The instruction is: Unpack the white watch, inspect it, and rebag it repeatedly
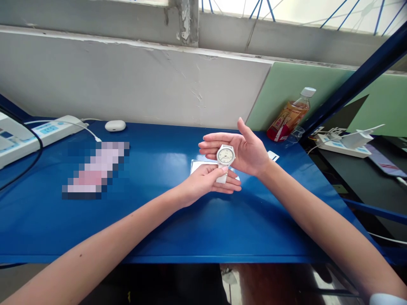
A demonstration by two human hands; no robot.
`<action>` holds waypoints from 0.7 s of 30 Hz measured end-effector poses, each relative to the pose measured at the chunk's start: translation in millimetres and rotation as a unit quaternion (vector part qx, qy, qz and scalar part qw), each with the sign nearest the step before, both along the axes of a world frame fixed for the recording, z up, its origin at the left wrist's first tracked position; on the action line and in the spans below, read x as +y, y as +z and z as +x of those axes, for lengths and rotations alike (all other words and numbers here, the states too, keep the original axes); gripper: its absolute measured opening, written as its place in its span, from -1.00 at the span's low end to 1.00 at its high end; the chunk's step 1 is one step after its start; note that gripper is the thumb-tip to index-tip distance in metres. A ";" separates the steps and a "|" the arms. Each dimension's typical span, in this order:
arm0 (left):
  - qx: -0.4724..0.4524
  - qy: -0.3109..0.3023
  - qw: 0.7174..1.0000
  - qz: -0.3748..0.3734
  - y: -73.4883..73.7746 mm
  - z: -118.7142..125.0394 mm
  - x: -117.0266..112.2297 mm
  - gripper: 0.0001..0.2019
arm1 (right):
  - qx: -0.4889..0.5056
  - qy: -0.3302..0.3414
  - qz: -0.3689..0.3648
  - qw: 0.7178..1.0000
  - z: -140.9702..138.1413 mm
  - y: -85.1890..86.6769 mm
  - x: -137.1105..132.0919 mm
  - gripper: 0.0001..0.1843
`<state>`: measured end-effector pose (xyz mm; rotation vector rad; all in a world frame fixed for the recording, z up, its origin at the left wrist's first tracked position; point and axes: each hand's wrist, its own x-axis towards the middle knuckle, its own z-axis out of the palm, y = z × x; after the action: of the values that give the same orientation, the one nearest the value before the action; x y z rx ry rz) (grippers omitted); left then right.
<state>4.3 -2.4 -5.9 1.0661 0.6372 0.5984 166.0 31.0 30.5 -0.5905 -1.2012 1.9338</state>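
A white wristwatch point(225, 156) with a round pale dial is held above the desk, dial up. My left hand point(205, 180) grips its lower strap, thumb on top and fingers stretched out beneath. Palm showing and fingers extended, my right hand point(240, 150) is just behind the watch, thumb pointing up. The watch case overlaps the right fingers; I cannot tell whether it rests on them. Under the hands lies a flat white item point(194, 164), mostly hidden by them.
On the blue desk point(152, 228) are a blurred-out phone point(98, 169), a white earbud case point(115, 126) and a power strip point(47, 137) at left. A drink bottle point(289, 116) leans at the back right, by a blue frame bar point(352, 84). Another power strip point(345, 146) is beyond it.
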 end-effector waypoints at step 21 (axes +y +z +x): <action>0.017 0.076 0.992 0.097 -1.1 0.8 3.9 -0.63 | -0.049 -0.041 0.063 0.996 1.9 -2.6 0.9 -0.23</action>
<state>5.1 1.5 -7.0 1.2193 0.7048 0.7872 167.9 31.9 27.9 -0.6635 -1.3281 1.7652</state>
